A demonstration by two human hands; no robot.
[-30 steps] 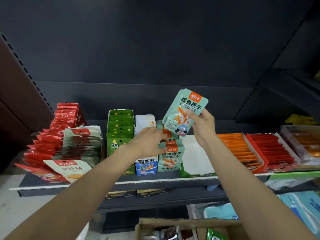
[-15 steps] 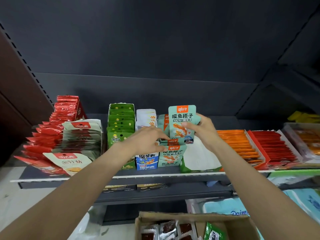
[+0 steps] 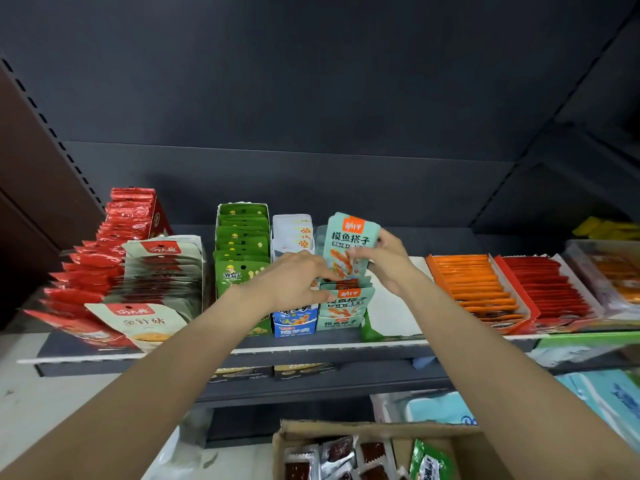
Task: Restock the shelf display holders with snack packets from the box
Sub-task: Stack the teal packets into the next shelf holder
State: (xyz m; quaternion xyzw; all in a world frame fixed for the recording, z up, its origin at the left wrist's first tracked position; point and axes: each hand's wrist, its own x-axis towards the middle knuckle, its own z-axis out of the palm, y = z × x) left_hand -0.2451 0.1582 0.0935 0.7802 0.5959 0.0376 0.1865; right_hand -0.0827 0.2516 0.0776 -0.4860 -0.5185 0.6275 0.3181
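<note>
My right hand (image 3: 386, 261) pinches a mint-green snack packet (image 3: 349, 240) with an orange label, held upright with its lower edge inside the mint-green display holder (image 3: 343, 311) on the shelf. My left hand (image 3: 294, 282) rests on the packets at the front of that holder, fingers pressing them forward beside the held packet. At the bottom of the view stands the open cardboard box (image 3: 346, 431) with dark red sachets and a green packet inside.
On the shelf (image 3: 207, 349), left to right: red packets (image 3: 114, 237), grey-green packets (image 3: 159, 271), a green holder (image 3: 242, 244), a white and blue holder (image 3: 294, 317), a white empty tray (image 3: 391, 306), orange (image 3: 474, 282) and red (image 3: 543, 282) trays.
My right hand has brought the mint packet down from a raised, tilted pose to upright, into the holder. My left hand stays at the holder's front. The view dipped, showing more of the box.
</note>
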